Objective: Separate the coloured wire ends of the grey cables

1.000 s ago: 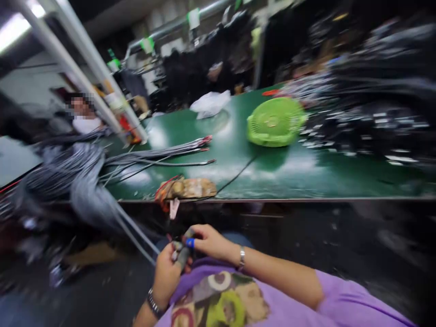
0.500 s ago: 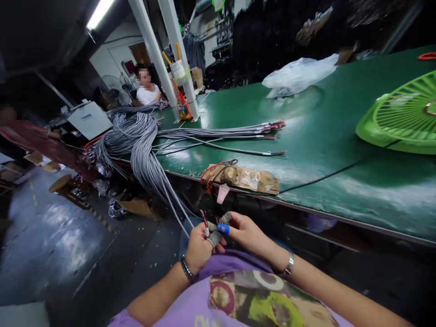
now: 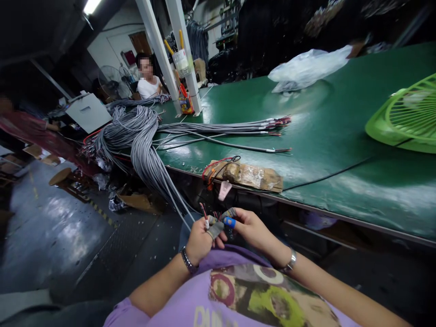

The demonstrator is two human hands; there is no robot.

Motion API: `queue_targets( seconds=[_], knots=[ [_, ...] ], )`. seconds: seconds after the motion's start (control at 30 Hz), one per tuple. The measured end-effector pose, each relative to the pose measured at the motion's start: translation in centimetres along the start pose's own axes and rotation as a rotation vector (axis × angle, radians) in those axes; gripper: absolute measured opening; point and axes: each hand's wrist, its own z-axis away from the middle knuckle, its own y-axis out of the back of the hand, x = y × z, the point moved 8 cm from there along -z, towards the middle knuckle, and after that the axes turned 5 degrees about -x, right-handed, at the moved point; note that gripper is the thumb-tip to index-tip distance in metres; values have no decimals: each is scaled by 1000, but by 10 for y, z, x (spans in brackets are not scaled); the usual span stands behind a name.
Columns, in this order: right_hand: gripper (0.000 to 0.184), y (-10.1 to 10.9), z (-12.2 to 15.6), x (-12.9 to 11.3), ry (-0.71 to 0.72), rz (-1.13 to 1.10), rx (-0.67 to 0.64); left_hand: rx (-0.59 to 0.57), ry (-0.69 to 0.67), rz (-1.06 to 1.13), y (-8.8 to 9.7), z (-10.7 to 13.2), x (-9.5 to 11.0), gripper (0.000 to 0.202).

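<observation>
In front of my lap, my left hand (image 3: 198, 244) is closed on the end of a grey cable, its thumb and finger wrapped in grey cloth. Thin red and dark wires (image 3: 203, 210) poke up from a white band above that hand. My right hand (image 3: 251, 230), with a blue wrap on the thumb and a cloth-covered finger, pinches at thin wires (image 3: 217, 215) between the two hands. The fingertips partly hide what is gripped there. Grey cables (image 3: 173, 193) run from the big bundle on the table down towards my left hand.
On the green table (image 3: 340, 122) lie grey cables with bared ends (image 3: 259, 125), a wooden board (image 3: 252, 177) with wires, a plastic bag (image 3: 306, 68) and a green fan (image 3: 405, 118). White posts (image 3: 184, 59) rise behind. One person (image 3: 149, 84) sits beyond; another (image 3: 30, 131) is at left.
The view has shifted slightly. My right hand has drawn a little away from the left, and more of the thin wires show between them. The left hand keeps its hold.
</observation>
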Motion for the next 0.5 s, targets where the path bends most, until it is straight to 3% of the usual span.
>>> queue_targets(
  seconds=[0.1,0.27,0.5],
  knots=[
    [39,2,-1,13,-57,-78,50,87,-9,82,6,0,0,31],
    [38,2,0,17,-67,-87,73,78,-6,86,6,0,-3,30],
    [35,-16,-9,-11,25,78,-129,85,12,121,7,0,-3,35]
  ],
)
